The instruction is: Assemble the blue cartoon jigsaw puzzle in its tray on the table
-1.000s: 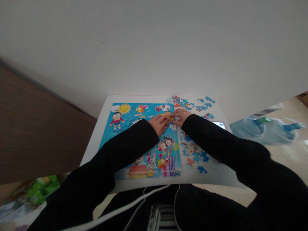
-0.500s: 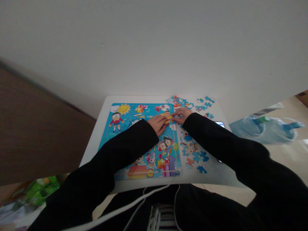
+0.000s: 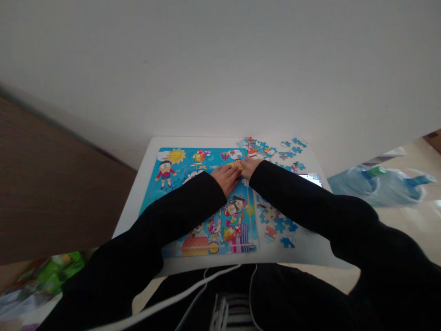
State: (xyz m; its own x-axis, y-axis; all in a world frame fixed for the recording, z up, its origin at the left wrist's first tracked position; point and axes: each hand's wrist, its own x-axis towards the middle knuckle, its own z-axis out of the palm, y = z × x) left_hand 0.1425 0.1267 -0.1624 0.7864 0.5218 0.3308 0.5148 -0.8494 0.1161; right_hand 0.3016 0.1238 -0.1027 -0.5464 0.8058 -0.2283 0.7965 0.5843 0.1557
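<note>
- On a white table with rounded corners (image 3: 285, 257): one flat rectangular jigsaw board (image 3: 189, 161), mainly bright blue, printed with cartoon figures, a yellow sun, balloons and clouds; it lies left of the loose pieces.
- Left hand (image 3: 226, 178), bare, black sleeve: palm down on the upper right part of the board, fingers close together and stretched toward the printed figure in yellow. Whether a piece lies beneath them, cannot tell.
- Right hand (image 3: 249, 168), bare, black sleeve: at the right edge of the board, fingertips bent down beside those of the left hand. Whether they are clamped on a piece, cannot tell; the grip is hidden.
- Loose cardboard jigsaw pieces, mostly blue: one scattered group (image 3: 294, 150) beyond the right forearm, another (image 3: 279, 224) on the near side of it, including a salmon-pink piece (image 3: 270, 233).
- Phone with a bright, lit screen (image 3: 311, 179): at the right of the table, partly covered by the right sleeve.
- Two large translucent blue plastic bottles (image 3: 401, 188): on the pale, shiny floor (image 3: 422, 158), right of the table.
- Crinkled bright green packaging (image 3: 62, 272): low at the left, below a dark brown panel (image 3: 51, 184).
- Thick white cord (image 3: 186, 293): across the black clothing.
</note>
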